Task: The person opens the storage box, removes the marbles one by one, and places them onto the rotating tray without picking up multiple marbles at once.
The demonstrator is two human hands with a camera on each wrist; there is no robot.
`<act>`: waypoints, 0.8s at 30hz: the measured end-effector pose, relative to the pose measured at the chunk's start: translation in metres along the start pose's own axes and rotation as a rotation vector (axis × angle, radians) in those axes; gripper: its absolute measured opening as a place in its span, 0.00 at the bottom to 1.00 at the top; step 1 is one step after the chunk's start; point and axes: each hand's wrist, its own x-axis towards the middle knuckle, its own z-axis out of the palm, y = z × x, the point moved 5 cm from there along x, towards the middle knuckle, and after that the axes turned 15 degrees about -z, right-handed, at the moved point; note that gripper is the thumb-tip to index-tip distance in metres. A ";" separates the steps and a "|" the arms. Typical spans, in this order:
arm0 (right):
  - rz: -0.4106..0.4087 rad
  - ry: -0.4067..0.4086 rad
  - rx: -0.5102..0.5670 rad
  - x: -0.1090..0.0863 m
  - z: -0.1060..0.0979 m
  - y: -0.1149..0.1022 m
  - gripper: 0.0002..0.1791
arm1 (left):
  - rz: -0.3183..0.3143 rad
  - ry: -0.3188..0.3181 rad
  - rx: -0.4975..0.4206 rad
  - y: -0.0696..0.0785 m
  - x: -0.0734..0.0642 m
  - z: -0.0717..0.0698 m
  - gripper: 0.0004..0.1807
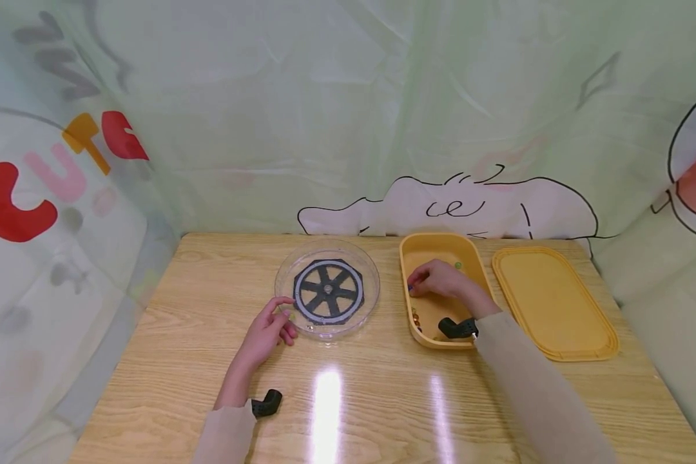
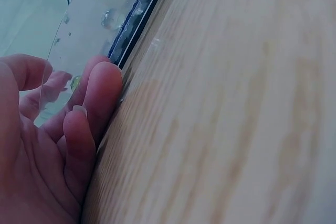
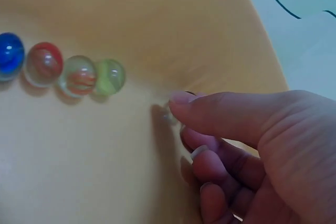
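Observation:
Inside the yellow bin (image 1: 449, 339), my right hand (image 1: 437, 279) pinches a small marble (image 3: 168, 113) between thumb and fingertips, close to the bin's left wall. The thumb hides most of that marble. Beside it in the right wrist view lie a yellow-green marble (image 3: 111, 77), orange-streaked and red marbles (image 3: 44, 65), and a blue one (image 3: 10, 56). My left hand (image 1: 265, 332) rests with relaxed fingers at the near-left rim of a clear round dish (image 1: 373, 283). A green marble (image 2: 75, 83) and a clear marble (image 2: 111, 19) show through the dish wall.
A dark spoked wheel shape (image 1: 328, 291) shows within the dish. To the bin's right lies a yellow lid (image 1: 557, 299) on the wooden table (image 1: 383, 399). Another green marble (image 1: 457, 265) sits toward the bin's back. A printed curtain (image 1: 301, 129) hangs behind the table.

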 end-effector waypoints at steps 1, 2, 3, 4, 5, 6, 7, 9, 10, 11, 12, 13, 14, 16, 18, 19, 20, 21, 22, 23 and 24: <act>-0.010 0.001 0.003 0.000 0.000 0.000 0.09 | 0.000 0.002 -0.001 0.000 0.000 0.000 0.18; -0.015 0.005 0.003 0.000 0.000 0.000 0.09 | 0.001 0.003 -0.001 0.000 0.000 0.000 0.18; -0.019 0.013 0.004 0.000 0.000 0.001 0.09 | 0.003 0.004 -0.003 0.000 0.000 0.000 0.18; -0.022 0.020 0.002 0.000 -0.001 0.001 0.09 | 0.003 0.005 -0.004 0.000 0.000 0.000 0.18; -0.027 0.027 -0.002 0.000 -0.001 0.001 0.09 | 0.002 0.005 -0.004 0.000 0.000 0.000 0.18; -0.028 0.035 -0.003 0.000 -0.002 0.002 0.10 | 0.001 0.006 -0.006 0.000 0.000 0.000 0.17; -0.027 0.047 -0.001 -0.001 -0.003 0.002 0.09 | 0.000 0.006 -0.006 0.001 -0.001 0.000 0.17; -0.022 0.069 0.012 -0.001 -0.005 0.002 0.10 | -0.005 0.005 -0.005 0.001 -0.001 0.000 0.17; -0.022 0.077 0.017 -0.002 -0.006 0.002 0.10 | -0.009 0.004 -0.003 0.001 -0.001 0.000 0.18; -0.020 0.085 0.026 -0.002 -0.007 0.002 0.10 | -0.012 0.004 -0.002 0.000 0.000 0.000 0.18; -0.012 0.096 0.036 -0.003 -0.008 0.002 0.10 | -0.012 0.005 -0.003 0.000 0.000 0.001 0.18; -0.008 0.105 0.042 -0.003 -0.009 0.002 0.10 | -0.014 0.006 -0.001 -0.002 0.002 0.001 0.18; -0.004 0.112 0.046 -0.003 -0.011 0.002 0.10 | -0.016 0.010 0.001 -0.005 0.005 0.000 0.18; -0.002 0.120 0.053 -0.003 -0.013 0.002 0.10 | -0.018 0.017 -0.002 -0.012 0.012 0.000 0.18; -0.003 0.131 0.062 -0.003 -0.015 0.001 0.10 | -0.018 0.026 -0.007 -0.020 0.019 -0.001 0.17; -0.012 0.134 0.067 -0.003 -0.016 -0.001 0.11 | -0.018 0.029 -0.010 -0.024 0.022 -0.001 0.17; -0.018 0.140 0.070 -0.004 -0.017 -0.003 0.11 | -0.016 0.032 -0.014 -0.026 0.024 -0.002 0.17; -0.031 0.145 0.066 -0.004 -0.018 -0.005 0.11 | -0.013 0.033 -0.018 -0.028 0.026 -0.002 0.17; -0.040 0.157 0.063 -0.005 -0.020 -0.008 0.11 | -0.009 0.035 -0.021 -0.030 0.026 -0.002 0.16; -0.048 0.168 0.059 -0.006 -0.021 -0.011 0.11 | -0.005 0.035 -0.023 -0.031 0.027 -0.002 0.16; -0.060 0.182 0.057 -0.007 -0.023 -0.014 0.11 | -0.002 0.036 -0.025 -0.031 0.027 -0.002 0.16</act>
